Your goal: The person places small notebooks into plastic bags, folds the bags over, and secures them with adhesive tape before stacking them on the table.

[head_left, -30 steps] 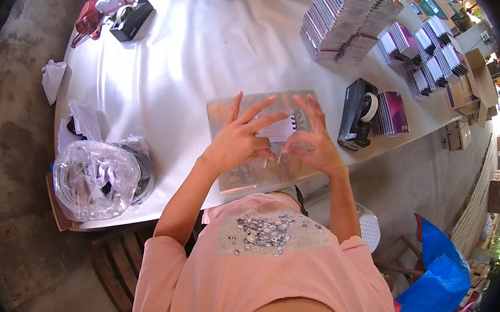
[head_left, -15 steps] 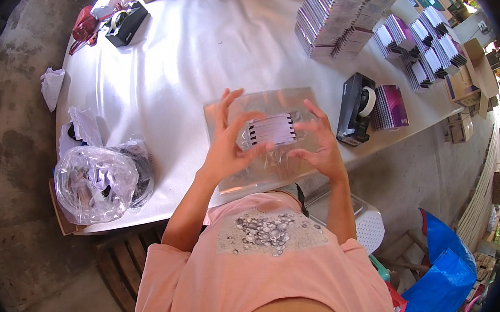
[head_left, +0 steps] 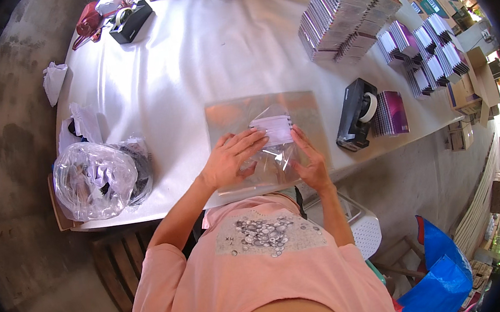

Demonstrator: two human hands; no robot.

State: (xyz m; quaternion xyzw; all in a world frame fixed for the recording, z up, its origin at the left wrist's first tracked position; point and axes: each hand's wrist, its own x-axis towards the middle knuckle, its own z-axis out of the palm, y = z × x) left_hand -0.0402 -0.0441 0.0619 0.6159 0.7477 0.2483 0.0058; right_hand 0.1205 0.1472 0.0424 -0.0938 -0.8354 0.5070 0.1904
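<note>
In front of me lies a small stack of spiral-bound notebooks, white page edges up, with black binding loops along its sides. It rests on clear plastic film sheets spread over the white table. Creased film covers part of the stack and the area in front of it. My left hand lies over the film, its outstretched fingertips touching the stack's left part. My right hand has its fingers stretched along the stack's right side, thumb apart and lower down. Neither hand has its fingers closed.
A black tape dispenser and a purple notebook stack stand to the right. Tall notebook stacks rise behind them. At left sits a bundle of clear plastic. Another tape dispenser stands far left on the white table.
Both hands have come down from above the stack toward me, their fingers flattening onto its left part and right side. Film now covers more of the stack's near part.
</note>
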